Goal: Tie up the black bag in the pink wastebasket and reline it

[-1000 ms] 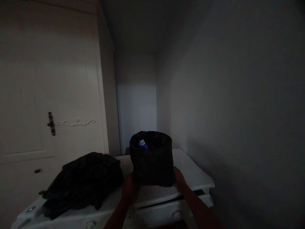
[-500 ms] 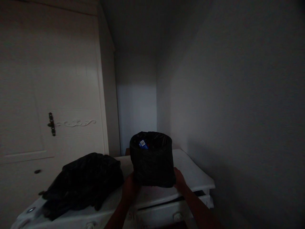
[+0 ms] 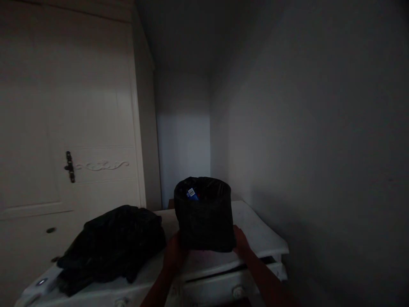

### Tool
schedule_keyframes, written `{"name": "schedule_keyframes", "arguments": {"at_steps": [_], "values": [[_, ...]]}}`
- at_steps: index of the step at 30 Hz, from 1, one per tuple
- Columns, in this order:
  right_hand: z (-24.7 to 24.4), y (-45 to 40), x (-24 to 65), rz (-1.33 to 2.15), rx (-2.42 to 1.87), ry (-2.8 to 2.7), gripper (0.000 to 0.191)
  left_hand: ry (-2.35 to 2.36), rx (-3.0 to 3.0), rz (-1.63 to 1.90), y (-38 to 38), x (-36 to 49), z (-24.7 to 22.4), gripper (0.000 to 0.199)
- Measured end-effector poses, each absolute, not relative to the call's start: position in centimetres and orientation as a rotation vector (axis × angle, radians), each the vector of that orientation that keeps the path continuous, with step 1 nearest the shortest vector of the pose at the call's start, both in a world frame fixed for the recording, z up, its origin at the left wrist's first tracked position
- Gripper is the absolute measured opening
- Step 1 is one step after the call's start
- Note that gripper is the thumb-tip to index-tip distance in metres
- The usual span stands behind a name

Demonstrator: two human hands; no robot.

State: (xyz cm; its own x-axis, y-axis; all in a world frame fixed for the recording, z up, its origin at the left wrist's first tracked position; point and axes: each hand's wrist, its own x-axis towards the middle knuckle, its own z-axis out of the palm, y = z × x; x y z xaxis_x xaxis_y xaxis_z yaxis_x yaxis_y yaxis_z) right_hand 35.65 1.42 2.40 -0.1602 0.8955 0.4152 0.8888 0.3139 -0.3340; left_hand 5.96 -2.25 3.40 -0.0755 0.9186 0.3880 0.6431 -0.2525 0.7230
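Between my two hands is a trash bin (image 3: 204, 226) covered in a black plastic bag, its round mouth tilted toward me. Inside lies a blue item with a white barcode label (image 3: 191, 194); what else it holds is too dark to make out. My left hand (image 3: 174, 252) grips the lower left side of the bin, and my right hand (image 3: 240, 242) the lower right side. The fingers of both are partly hidden behind it. A crumpled heap of black plastic bag (image 3: 115, 243) lies left of my left hand.
A white dresser top (image 3: 252, 230) stretches under the bin and the heap, with a drawer slightly open at its front right. A small ring-like object (image 3: 41, 282) sits at its left corner. Behind stands a white wardrobe (image 3: 96, 106); a bare wall (image 3: 303, 128) closes the right side.
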Motion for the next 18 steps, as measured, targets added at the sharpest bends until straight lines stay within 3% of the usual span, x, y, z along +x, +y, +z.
{"name": "schedule_keyframes", "arguments": {"at_steps": [18], "values": [[2.3, 1.5, 35.6, 0.057, -1.688, -2.047, 0.036, 1.702, 1.901, 1.250, -2.1, 5.6, 2.9, 0.031]]}}
